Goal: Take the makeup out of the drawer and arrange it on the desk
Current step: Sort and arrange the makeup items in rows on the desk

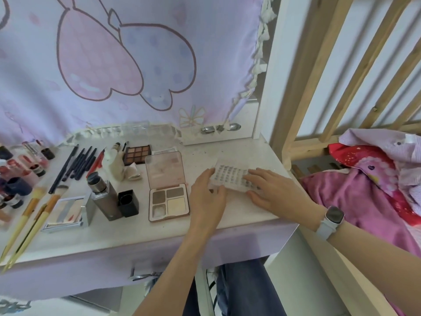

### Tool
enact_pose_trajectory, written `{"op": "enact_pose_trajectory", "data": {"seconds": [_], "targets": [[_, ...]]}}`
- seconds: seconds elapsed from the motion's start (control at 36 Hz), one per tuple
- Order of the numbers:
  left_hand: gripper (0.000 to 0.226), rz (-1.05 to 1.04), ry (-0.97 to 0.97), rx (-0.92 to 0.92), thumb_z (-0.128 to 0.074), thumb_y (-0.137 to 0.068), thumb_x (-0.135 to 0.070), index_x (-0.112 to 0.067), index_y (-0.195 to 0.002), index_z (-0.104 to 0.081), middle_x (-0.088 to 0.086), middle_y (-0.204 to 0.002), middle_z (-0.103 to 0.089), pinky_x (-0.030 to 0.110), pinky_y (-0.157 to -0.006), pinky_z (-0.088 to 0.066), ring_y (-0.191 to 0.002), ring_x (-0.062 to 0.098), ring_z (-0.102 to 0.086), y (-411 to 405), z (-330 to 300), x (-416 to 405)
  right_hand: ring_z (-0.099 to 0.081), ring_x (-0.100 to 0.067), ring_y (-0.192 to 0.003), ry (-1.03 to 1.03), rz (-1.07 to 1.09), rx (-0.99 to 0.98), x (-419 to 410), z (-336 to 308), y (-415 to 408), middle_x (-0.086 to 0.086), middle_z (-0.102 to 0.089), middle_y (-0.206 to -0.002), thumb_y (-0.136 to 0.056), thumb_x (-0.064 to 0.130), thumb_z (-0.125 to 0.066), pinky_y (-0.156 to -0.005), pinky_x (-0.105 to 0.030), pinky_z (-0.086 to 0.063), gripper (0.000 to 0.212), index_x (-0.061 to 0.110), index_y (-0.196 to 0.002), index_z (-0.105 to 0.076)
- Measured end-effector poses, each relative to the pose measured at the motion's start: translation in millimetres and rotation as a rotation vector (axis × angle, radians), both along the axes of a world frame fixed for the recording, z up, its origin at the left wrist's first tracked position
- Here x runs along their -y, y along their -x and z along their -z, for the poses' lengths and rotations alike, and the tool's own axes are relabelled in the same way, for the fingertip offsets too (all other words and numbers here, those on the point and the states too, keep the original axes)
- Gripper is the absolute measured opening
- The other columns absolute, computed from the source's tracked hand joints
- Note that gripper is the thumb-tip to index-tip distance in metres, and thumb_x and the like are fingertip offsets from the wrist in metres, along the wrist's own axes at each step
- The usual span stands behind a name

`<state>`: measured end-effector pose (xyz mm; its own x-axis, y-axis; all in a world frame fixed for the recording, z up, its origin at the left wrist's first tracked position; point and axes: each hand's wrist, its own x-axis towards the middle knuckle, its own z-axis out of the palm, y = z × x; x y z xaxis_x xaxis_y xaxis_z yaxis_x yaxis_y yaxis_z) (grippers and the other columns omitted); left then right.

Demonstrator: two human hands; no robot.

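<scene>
Lilac curtain backs the table (227,215), where a clear grid case (230,177) lies crosswise between both hands. Left hand (208,197) grips its near-left corner; right hand (271,190) rests flat-fingered on its right end.

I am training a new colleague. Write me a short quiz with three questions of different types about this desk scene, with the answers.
1. True or false: both hands touch the clear gridded box.
2. Which wrist has the watch? A left, B right.
3. Fill in: the open four-pan palette lies to the ____ of the left hand in the picture.

Key: 1 true; the right hand lies on its other end. 2 B. 3 left.
</scene>
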<state>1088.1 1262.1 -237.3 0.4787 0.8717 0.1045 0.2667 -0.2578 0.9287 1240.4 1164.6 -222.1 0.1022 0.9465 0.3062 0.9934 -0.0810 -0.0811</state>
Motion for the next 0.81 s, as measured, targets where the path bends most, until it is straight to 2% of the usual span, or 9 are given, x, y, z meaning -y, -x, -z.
{"op": "enact_pose_trajectory", "data": {"seconds": [0.06, 0.17, 0.25, 0.31, 0.39, 0.5, 0.61, 0.69, 0.81], "targets": [[0.057, -0.018, 0.093, 0.112, -0.062, -0.087, -0.015, -0.021, -0.14, -0.04, -0.005, -0.138, -0.048, 0.017, -0.094, -0.037, -0.123, 0.008, -0.044, -2.6, -3.4, -4.3, -0.054, -0.022, -0.12, -0.041, 0.02, -0.149, -0.5, -3.5, -3.5, -0.005, -0.057, -0.131, -0.092, 0.027, -0.055, -0.098, -0.036, -0.044, 0.036, 0.013, -0.126, -0.058], [0.059, -0.028, 0.14, 0.213, -0.067, -0.085, -0.016, -0.018, -0.139, -0.043, -0.008, -0.137, -0.05, 0.025, -0.103, -0.041, -0.116, -0.006, -0.049, -10.8, -5.6, -8.7, -0.054, -0.016, -0.119, -0.044, 0.005, -0.304, -2.0, -10.7, -6.8, 0.002, -0.057, -0.131, -0.096, 0.026, -0.047, -0.096, -0.022, -0.038, 0.032, 0.018, -0.125, -0.058], [0.05, -0.041, 0.153, 0.308, -0.068, -0.084, -0.011, -0.022, -0.13, -0.052, -0.01, -0.129, -0.056, 0.013, -0.093, -0.045, -0.104, -0.014, -0.054, -14.2, -3.2, -2.8, -0.057, -0.019, -0.115, -0.008, 0.008, -0.241, -4.8, -15.6, -6.4, 0.002, -0.057, -0.13, -0.095, 0.029, -0.048, -0.093, -0.033, -0.045, 0.034, 0.02, -0.126, -0.057], [0.045, -0.053, 0.146, 0.341, -0.068, -0.083, -0.009, -0.027, -0.122, -0.056, -0.014, -0.123, -0.059, 0.018, -0.097, -0.044, -0.111, -0.006, -0.054, -16.8, -3.4, 1.0, -0.06, -0.021, -0.109, 0.002, 0.02, -0.179, -7.4, -20.3, -6.2, 0.003, -0.059, -0.128, -0.094, 0.031, -0.05, -0.088, -0.036, -0.047, 0.035, 0.021, -0.126, -0.057], [0.045, -0.061, 0.111, 0.377, -0.068, -0.083, -0.008, -0.03, -0.119, -0.056, -0.022, -0.116, -0.059, 0.015, -0.097, -0.043, -0.108, -0.012, -0.052, -21.2, -8.0, 4.8, -0.064, -0.024, -0.099, 0.007, 0.009, -0.079, -10.9, -26.9, -4.8, 0.003, -0.063, -0.122, -0.092, 0.031, -0.049, -0.08, -0.037, -0.05, 0.036, 0.021, -0.125, -0.059], [0.05, -0.086, 0.044, 0.41, -0.072, -0.08, -0.01, -0.034, -0.121, -0.056, -0.023, -0.121, -0.056, 0.007, -0.092, -0.039, -0.111, -0.013, -0.05, -25.4, -17.7, 6.0, -0.064, -0.028, -0.083, -0.004, -0.018, 0.008, -15.3, -31.9, -4.8, 0.002, -0.066, -0.112, -0.091, 0.027, -0.047, -0.066, -0.033, -0.047, 0.039, 0.018, -0.129, -0.053], [0.055, -0.087, -0.062, 0.41, -0.073, -0.079, -0.011, -0.037, -0.122, -0.053, -0.019, -0.126, -0.055, 0.011, -0.096, -0.04, -0.115, -0.007, -0.051, -28.8, -28.5, 6.8, -0.062, -0.028, -0.082, -0.007, -0.012, -0.01, -19.7, -36.2, -5.9, 0.0, -0.065, -0.114, -0.092, 0.025, -0.045, -0.067, -0.035, -0.046, 0.043, 0.017, -0.134, -0.044], [0.055, -0.07, -0.187, 0.385, -0.074, -0.078, -0.012, -0.037, -0.122, -0.051, -0.015, -0.129, -0.054, 0.016, -0.098, -0.041, -0.117, -0.005, -0.05, -31.6, -34.1, 7.2, -0.061, -0.025, -0.073, -0.052, 0.014, -0.035, -18.9, -36.7, -2.9, -0.002, -0.067, -0.098, -0.089, 0.021, -0.05, -0.058, -0.03, -0.042, 0.045, 0.016, -0.134, -0.045], [0.053, -0.028, -0.189, 0.406, -0.074, -0.078, -0.011, -0.033, -0.121, -0.052, -0.011, -0.13, -0.053, 0.01, -0.089, -0.044, -0.113, -0.007, -0.051, -33.4, -34.2, 5.3, -0.057, -0.02, -0.045, -0.243, 0.063, -0.001, -15.8, -36.6, 5.9, -0.001, -0.068, -0.066, -0.062, 0.001, -0.076, -0.041, -0.015, -0.03, 0.045, 0.005, -0.106, -0.067]]}}
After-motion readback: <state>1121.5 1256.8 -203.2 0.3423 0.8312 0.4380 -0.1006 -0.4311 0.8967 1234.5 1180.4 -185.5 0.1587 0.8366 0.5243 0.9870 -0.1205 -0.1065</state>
